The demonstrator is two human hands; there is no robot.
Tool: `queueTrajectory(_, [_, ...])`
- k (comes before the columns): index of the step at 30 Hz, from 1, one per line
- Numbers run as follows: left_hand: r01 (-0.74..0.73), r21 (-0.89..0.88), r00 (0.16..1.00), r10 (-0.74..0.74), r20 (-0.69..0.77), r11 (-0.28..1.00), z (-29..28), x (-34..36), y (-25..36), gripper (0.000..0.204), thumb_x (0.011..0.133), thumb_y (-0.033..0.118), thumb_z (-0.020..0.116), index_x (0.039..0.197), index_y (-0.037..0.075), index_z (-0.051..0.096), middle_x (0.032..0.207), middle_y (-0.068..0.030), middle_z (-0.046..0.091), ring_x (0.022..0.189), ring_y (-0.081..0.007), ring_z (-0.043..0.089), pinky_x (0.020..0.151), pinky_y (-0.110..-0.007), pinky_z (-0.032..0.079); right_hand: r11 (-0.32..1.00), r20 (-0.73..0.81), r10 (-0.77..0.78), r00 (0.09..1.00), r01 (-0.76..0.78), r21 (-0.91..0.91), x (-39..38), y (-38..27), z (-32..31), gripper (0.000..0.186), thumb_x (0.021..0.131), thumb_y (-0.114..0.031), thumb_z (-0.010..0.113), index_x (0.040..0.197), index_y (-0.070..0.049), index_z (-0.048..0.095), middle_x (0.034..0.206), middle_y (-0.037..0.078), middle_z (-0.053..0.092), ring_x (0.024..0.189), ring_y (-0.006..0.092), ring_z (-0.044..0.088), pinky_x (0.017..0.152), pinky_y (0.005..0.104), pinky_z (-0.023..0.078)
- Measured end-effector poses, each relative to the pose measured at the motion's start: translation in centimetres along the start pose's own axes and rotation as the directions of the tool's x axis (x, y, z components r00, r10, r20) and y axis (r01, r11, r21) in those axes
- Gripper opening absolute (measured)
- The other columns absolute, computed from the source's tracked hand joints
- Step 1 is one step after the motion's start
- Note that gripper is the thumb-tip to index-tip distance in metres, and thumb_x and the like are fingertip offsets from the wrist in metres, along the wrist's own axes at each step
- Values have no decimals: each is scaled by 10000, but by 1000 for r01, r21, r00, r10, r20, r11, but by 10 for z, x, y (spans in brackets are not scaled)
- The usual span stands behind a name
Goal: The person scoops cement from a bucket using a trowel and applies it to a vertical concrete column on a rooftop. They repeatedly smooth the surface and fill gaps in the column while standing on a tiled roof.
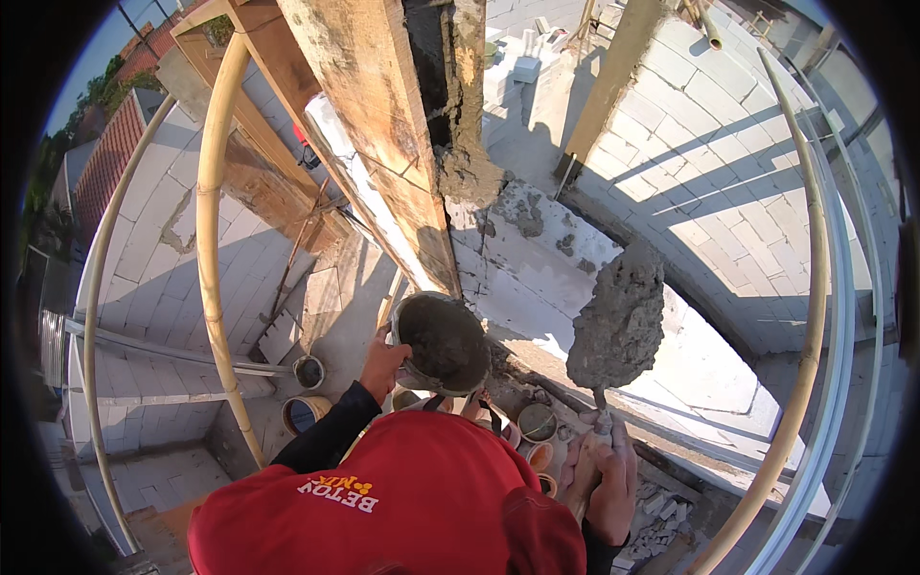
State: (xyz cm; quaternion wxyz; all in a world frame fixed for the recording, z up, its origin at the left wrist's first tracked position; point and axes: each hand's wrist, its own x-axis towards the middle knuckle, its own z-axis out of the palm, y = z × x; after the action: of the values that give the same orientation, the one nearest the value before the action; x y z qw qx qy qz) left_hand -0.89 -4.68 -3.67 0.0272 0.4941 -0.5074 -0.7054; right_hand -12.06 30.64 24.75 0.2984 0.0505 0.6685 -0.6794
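My left hand (383,366) grips the rim of a round bucket (483,356) at its left side. Wet grey mortar (443,343) lies inside the bucket, which is tilted toward me. On the right, my right hand (611,484) is closed round the handle of a trowel (601,401). A thick heap of mortar (618,321) covers the trowel's blade, hiding it. The loaded blade is over the white block wall top (704,359). Mortar is smeared along the wall's far end, beside a rough grey column (468,86) with a wooden board (383,125) against it.
Bamboo poles (209,206) rise at the left, and another bamboo pole (803,316) curves along the right. Below stand several containers, among them a small bucket (309,372). Broken rubble (659,517) lies at the lower right. White block walls (738,115) stand beyond.
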Motion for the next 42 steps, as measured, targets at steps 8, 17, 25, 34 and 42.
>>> queueTrajectory(8, [5, -176, 1000, -10, -27, 984, -11, -32, 20, 1002, 854, -19, 657, 1695, 132, 135, 983, -74, 635, 822, -182, 630, 709, -426, 551, 770, -502, -617, 606, 597, -226, 39, -61, 50, 593, 1092, -403, 530, 1505, 16, 456, 1013, 83, 572, 697, 130, 599, 569, 268, 487])
queueTrajectory(17, [-85, -281, 992, 55, -114, 956, -32, -29, 3, 916, 842, -57, 626, 1655, 120, 241, 1164, -158, 645, 852, -234, 704, 710, -436, 644, 159, 156, -940, 304, 792, -589, 196, -41, 162, 577, 995, -176, 671, 1433, 153, 490, 1160, 321, 684, 1011, 427, 706, 908, 490, 544])
queueTrajectory(25, [-66, -312, 984, 9, -178, 948, -24, -36, 7, 819, 825, -19, 671, 1576, 87, 361, 973, -87, 620, 798, -195, 656, 628, -378, 607, 667, 65, -709, 703, 697, -262, 169, -75, 130, 478, 1055, -215, 574, 1422, 86, 519, 959, 120, 673, 677, 212, 675, 624, 337, 543])
queueTrajectory(34, [14, -265, 989, -52, -135, 964, -22, -6, -15, 849, 817, 5, 691, 1590, 105, 353, 977, -91, 629, 817, -217, 658, 650, -401, 575, 933, 413, 85, 907, -218, 287, 85, 4, 150, 480, 1103, -291, 492, 1488, -6, 458, 894, 56, 589, 599, 151, 619, 512, 300, 529])
queueTrajectory(42, [11, -241, 997, -28, -67, 971, -29, 5, -26, 932, 832, -60, 646, 1641, 141, 229, 1035, -114, 638, 806, -210, 660, 689, -449, 627, 194, 468, -530, 707, 639, -744, 145, -24, 171, 488, 1075, -288, 566, 1342, 117, 509, 855, 144, 640, 666, 191, 686, 580, 358, 555])
